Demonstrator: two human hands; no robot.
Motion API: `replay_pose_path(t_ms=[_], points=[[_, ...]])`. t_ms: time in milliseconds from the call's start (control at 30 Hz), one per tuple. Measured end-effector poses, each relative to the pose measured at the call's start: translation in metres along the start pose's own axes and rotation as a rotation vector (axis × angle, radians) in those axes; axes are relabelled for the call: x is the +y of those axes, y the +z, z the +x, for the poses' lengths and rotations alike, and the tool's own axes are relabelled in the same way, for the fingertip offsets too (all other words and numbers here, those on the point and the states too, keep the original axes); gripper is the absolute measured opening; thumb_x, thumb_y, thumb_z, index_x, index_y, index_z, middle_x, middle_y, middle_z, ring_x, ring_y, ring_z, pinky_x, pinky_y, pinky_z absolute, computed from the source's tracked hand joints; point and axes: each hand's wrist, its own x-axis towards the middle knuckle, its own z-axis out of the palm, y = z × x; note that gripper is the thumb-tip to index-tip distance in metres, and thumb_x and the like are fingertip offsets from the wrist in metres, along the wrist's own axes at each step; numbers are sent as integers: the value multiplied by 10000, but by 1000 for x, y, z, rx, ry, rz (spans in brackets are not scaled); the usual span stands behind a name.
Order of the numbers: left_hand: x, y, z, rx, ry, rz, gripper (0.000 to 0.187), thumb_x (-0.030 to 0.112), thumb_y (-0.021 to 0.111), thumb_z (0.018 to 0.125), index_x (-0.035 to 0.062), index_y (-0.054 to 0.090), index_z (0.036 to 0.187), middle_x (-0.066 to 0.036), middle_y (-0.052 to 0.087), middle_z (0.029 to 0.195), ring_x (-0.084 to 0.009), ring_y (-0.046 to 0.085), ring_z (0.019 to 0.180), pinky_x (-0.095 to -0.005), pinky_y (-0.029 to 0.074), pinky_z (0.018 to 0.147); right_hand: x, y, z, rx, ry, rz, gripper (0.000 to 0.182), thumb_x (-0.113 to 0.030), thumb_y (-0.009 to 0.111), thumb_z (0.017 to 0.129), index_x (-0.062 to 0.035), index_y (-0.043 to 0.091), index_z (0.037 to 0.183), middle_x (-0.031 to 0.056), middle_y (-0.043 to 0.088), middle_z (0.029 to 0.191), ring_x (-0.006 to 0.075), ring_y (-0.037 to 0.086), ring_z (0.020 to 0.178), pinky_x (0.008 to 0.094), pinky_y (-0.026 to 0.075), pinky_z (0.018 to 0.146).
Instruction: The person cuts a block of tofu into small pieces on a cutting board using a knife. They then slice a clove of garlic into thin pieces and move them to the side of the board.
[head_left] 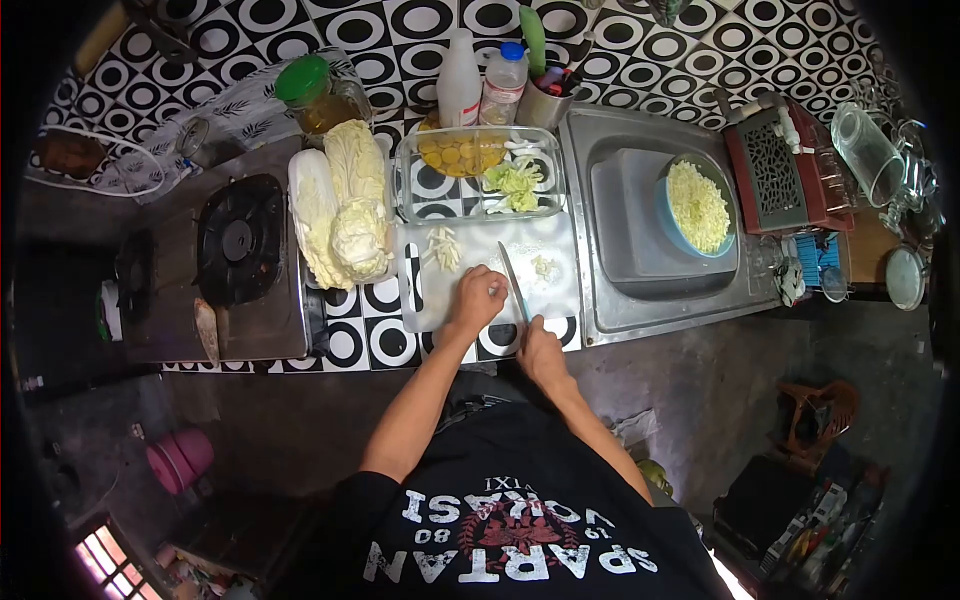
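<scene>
My right hand [543, 352] is wrapped round the handle of a knife [514, 280], whose blade points away from me over the translucent cutting board [475, 236]. Just left of the blade, my left hand [482, 299] rests on the board with its fingers curled; whatever they hold is too small to make out. Pale cut strips [441, 248] lie beyond my left hand, and small chopped bits [545, 267] lie right of the blade. Behind the board, a glass dish [404, 180] has leafy pieces [514, 185] in it.
Cabbage heads [358, 165] fill a tray left of the board, beside a gas stove [240, 235]. On the right, a blue bowl [668, 222] of chopped pale vegetable [699, 207] stands in the sink [625, 318]. Bottles [459, 80] and a green-lidded jar [322, 98] stand behind.
</scene>
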Motion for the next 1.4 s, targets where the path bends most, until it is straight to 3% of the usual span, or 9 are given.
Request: replay_pose_path(t_ms=[267, 467, 533, 767, 833, 1067, 1400], points=[[1, -1, 0, 6, 60, 34, 77, 54, 647, 705, 75, 684, 770, -98, 589, 735, -273, 574, 730, -363, 473, 667, -4, 9, 27, 93, -54, 7, 284, -42, 549, 760, 51, 399, 983, 305, 609, 791, 473, 604, 795, 518, 486, 730], [-4, 4, -1, 44, 28, -48, 72, 38, 649, 674, 63, 661, 740, -97, 591, 742, -292, 565, 747, -383, 461, 686, -9, -3, 10, 7, -17, 13, 262, -52, 543, 786, 56, 405, 981, 302, 614, 813, 465, 606, 825, 508, 485, 747], [-3, 4, -2, 45, 20, -40, 76, 37, 647, 675, 60, 661, 745, -96, 590, 739, -292, 564, 746, -382, 461, 686, -5, 6, 7, 77, -64, 72, 193, -102, 485, 861, 64, 407, 919, 332, 584, 724, 504, 581, 751, 549, 462, 707], [-5, 3, -1, 23, 101, 76, 94, 28, 647, 711, 44, 671, 801, -101, 589, 760, -262, 581, 729, -349, 482, 659, -10, 12, 26, 117, -63, 32, 231, -61, 542, 799, 62, 402, 936, 324, 593, 753, 493, 590, 770, 540, 469, 711], [-7, 4, -1, 8, 89, 37, 93, 30, 647, 713, 45, 671, 802, -102, 590, 764, -263, 585, 732, -344, 489, 659, -14, 4, 31, 33, -16, -20, 337, -67, 594, 767, 52, 397, 1014, 308, 610, 834, 471, 597, 852, 511, 481, 765], [-1, -4, -2, -28, -2, -70, 87, 33, 643, 689, 66, 664, 767, -92, 588, 759, -276, 573, 755, -366, 478, 683, -11, -3, 12, -19, -8, 24, 326, -63, 599, 762, 50, 406, 999, 318, 603, 859, 471, 594, 869, 511, 481, 767], [1, -10, -1, -79, 28, -40, 123, 72, 649, 705, 58, 663, 826, -93, 602, 795, -269, 587, 783, -358, 490, 698, -7, 10, 15, 52, -24, 10, 265, -78, 551, 814, 38, 376, 975, 322, 597, 797, 490, 586, 812, 530, 471, 745]])
